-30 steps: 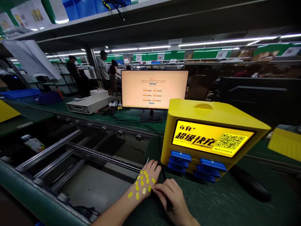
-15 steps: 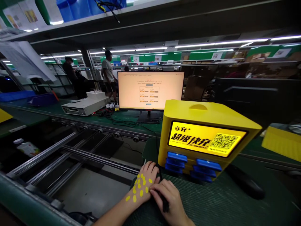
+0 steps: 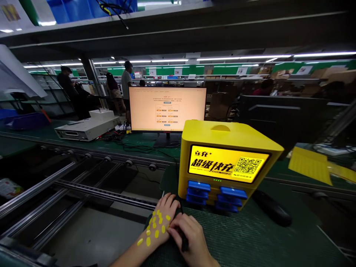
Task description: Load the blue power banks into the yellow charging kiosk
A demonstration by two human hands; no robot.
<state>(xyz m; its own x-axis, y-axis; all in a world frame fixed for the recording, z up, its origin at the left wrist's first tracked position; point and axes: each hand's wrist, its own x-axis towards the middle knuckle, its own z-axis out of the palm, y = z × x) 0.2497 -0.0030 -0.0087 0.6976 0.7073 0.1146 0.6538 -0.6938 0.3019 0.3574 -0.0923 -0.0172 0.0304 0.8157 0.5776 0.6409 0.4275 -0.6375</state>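
Small yellow stickers [image 3: 155, 222] dotted across back of left hand [image 3: 161, 218], resting flat on green mat [image 3: 250, 237], fingers loosely spread. Right hand [image 3: 189, 241] touching left hand's edge, fingertips pinched close at a sticker; grip itself not discernible. Yellow charging cabinet [image 3: 225, 163] with blue slots just beyond; black mouse [image 3: 272, 213] to right; monitor [image 3: 167, 109] behind.

A lit monitor [image 3: 167, 109] stands behind a white device [image 3: 86, 127] beside conveyor rails [image 3: 69, 185].

Glossy yellow plastic cabinet [image 3: 222, 148] on ribbed green rubber mat [image 3: 250, 237].
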